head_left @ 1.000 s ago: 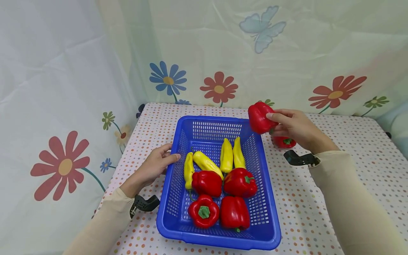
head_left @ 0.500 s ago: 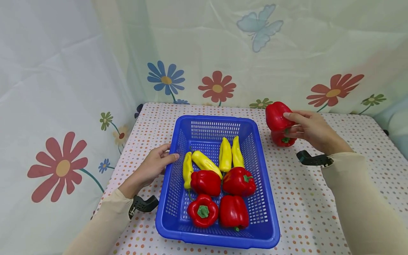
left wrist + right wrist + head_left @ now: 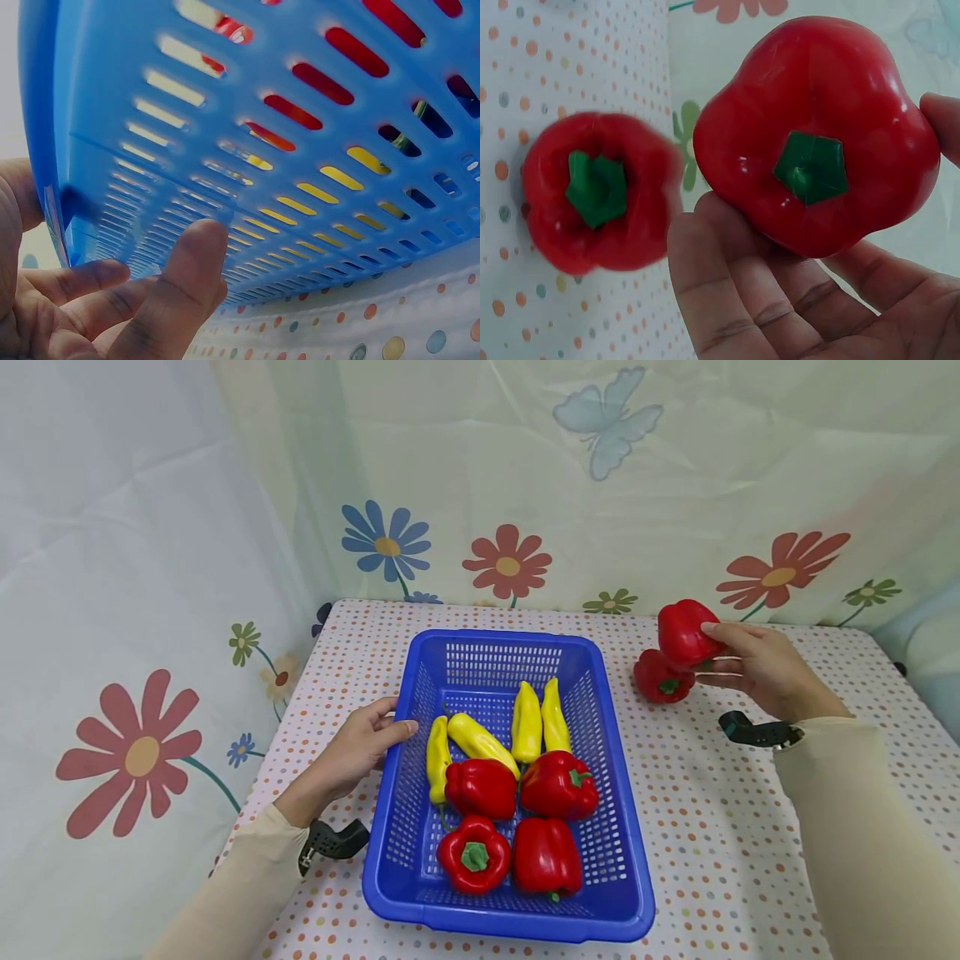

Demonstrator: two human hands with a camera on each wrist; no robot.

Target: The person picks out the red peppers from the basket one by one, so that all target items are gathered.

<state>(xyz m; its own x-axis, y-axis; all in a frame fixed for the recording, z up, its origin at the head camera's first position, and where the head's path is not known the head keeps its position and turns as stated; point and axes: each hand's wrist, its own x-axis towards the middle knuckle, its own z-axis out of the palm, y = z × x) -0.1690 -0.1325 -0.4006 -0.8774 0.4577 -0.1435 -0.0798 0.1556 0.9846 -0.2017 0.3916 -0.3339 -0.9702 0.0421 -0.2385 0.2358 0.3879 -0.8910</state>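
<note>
My right hand point(image 3: 765, 667) grips a red bell pepper point(image 3: 686, 633) between thumb and fingers, above the right side of the table. In the right wrist view this bell pepper point(image 3: 817, 97) shows its green stem end, with the fingers beneath it. A second red bell pepper point(image 3: 658, 678) lies on the table just beyond the basket's right rim. With thumb over the rim and fingers outside, my left hand point(image 3: 352, 756) holds the left edge of a blue plastic basket point(image 3: 384, 827). The left wrist view shows its slotted wall point(image 3: 247, 180) close to the fingers.
Inside the basket lie several yellow peppers point(image 3: 527, 722) toward the middle and several red bell peppers point(image 3: 547, 857) nearer the front. A dotted cloth covers the table point(image 3: 705, 827). Flower-printed curtain point(image 3: 465, 460) hangs behind and on the left.
My right hand has carried the bell pepper rightward, from over the basket's far right corner to past the pepper on the table. The left hand stays on the rim.
</note>
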